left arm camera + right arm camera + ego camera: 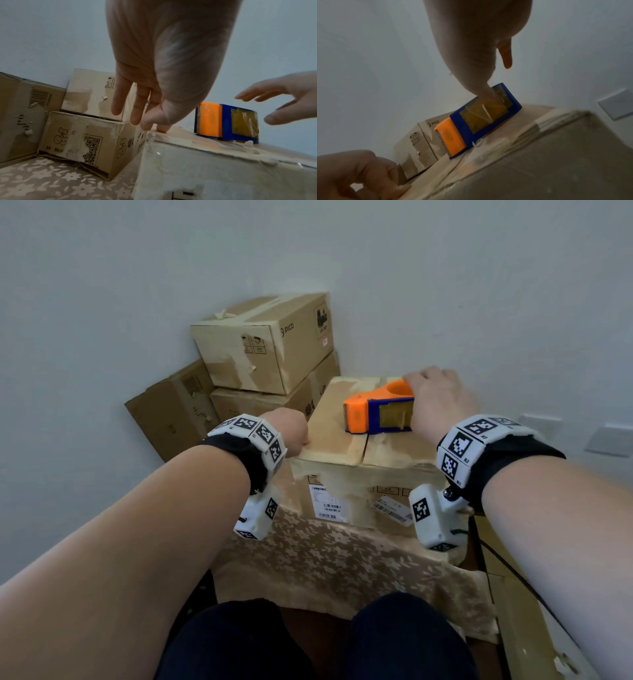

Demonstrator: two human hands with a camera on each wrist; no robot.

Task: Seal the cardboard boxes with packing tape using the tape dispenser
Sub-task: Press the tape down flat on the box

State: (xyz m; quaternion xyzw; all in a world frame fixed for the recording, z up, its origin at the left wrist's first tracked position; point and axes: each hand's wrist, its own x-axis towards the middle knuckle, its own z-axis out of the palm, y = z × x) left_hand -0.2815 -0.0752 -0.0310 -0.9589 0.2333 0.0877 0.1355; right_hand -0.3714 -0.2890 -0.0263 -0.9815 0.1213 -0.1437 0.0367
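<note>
A taped cardboard box [335, 440] stands on a floral cloth in front of me. On its top, over the centre seam, sits an orange and blue tape dispenser [373, 412] with brown tape on its side [226, 121] [479, 121]. My right hand [442, 402] hovers at the dispenser's right end, fingers spread above it [274, 105]; the thumb looks to be just touching the blue side. My left hand [291, 433] rests at the box's left top edge, thumb on the top [163, 129], and the other fingers hang loosely past the side.
Two cardboard boxes are stacked at the back left [263, 344], with another flat box [171, 409] leaning against the wall behind them. The floral cloth [335, 559] drapes over the table's front. A pale wall is close behind, with a wall plate [609, 440] on the right.
</note>
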